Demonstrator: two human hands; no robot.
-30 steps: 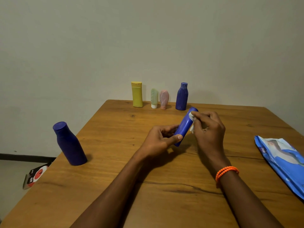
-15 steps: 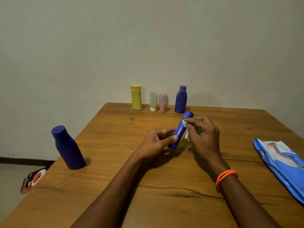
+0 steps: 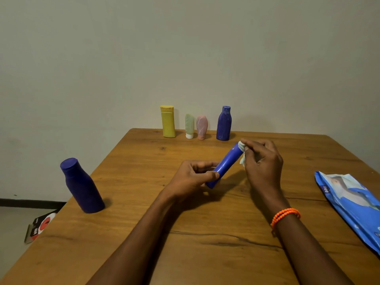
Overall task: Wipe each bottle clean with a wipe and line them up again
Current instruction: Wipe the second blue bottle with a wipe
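Six bottles on record: four in the back row, one apart at left, one in my hands.

My left hand (image 3: 193,177) grips the blue tube bottle (image 3: 225,164) by its lower end, tilted above the desk (image 3: 144,233); my right hand (image 3: 261,161) pinches one wipe (image 3: 242,153) on its top, mostly hidden. One wipe pack (image 3: 349,204), cut off at right.

1. The left hand (image 3: 193,175) has its fingers and thumb curled around the lower end of the blue bottle (image 3: 225,165).
2. The right hand (image 3: 261,163) pinches the white wipe (image 3: 242,153) against the bottle's upper end.
3. Both forearms reach forward, and the right wrist wears an orange bead bracelet (image 3: 284,215).
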